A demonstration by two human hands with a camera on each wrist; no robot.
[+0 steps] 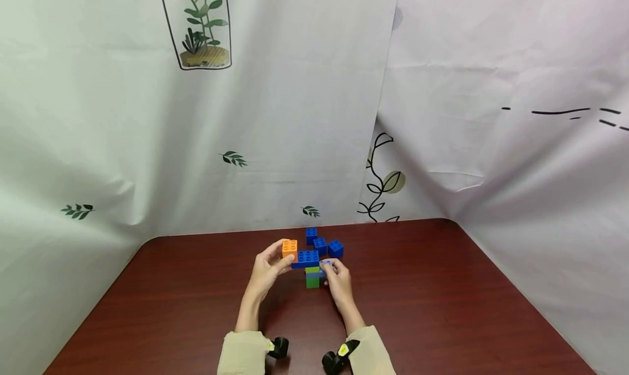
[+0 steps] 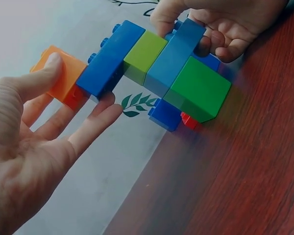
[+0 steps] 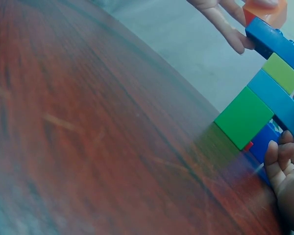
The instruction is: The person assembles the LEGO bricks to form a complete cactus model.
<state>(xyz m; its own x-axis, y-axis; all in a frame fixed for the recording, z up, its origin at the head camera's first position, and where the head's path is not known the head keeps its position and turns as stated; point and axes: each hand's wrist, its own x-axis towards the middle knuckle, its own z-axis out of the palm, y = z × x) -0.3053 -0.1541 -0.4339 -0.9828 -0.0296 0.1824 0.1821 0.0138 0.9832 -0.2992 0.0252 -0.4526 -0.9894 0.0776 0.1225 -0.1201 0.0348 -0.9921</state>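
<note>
Head view: dark red-brown worktop (image 1: 172, 309), a stack of bricks standing near the middle of its far edge; from the bottom, green brick (image 1: 312, 283), light-blue brick (image 1: 313, 275), lime brick (image 1: 312, 269), long blue brick (image 1: 308, 256). Left hand (image 1: 264, 272) grips an orange brick (image 1: 289, 246) at the long blue brick's left end, thumb on the near side. Right hand (image 1: 340, 283) at the stack's right side, fingers pinching the light-blue brick's overhanging end. Three small blue bricks (image 1: 320, 246) sit behind the stack, closer to the far edge. Pale sleeves (image 1: 243, 353) on both arms; printed white cloth (image 1: 295, 102) hangs beyond the worktop. Left wrist view: left thumb lies on the orange brick's face, fingers behind and under it; orange brick touches the end of the long blue brick, though whether the two are joined cannot be told. Right thumb and fingers close about the studded end of the light-blue brick. Behind the green brick, a red piece (image 2: 190, 121), mostly hidden. Right wrist view: green brick's base meets the worktop near the far edge; right hand partly cut off at the frame's side, left hand partly visible above, at the orange brick.
</note>
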